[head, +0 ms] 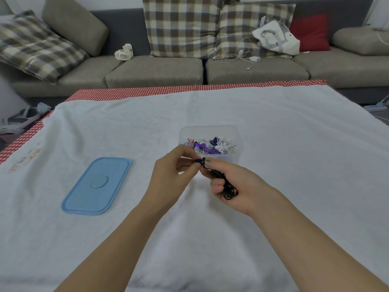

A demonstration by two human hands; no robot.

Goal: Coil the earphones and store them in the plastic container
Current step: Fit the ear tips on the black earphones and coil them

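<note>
Black earphones [228,191] are bunched in a coil inside my right hand [237,184], with a short length of cable running up between both hands. My left hand [172,171] pinches the cable's end at its fingertips, close to my right fingertips. Both hands hover just in front of the clear plastic container [210,131], which stands open on the white cloth and holds several coiled earphones in purple, white and dark blue. Part of the black coil is hidden by my right fingers.
The container's blue lid [97,185] lies flat on the white cloth [294,154] to the left. A red patterned table edge [147,91] borders the cloth. Behind stands a grey sofa [168,70] with checked cushions, a small fan, a white cable and a bag.
</note>
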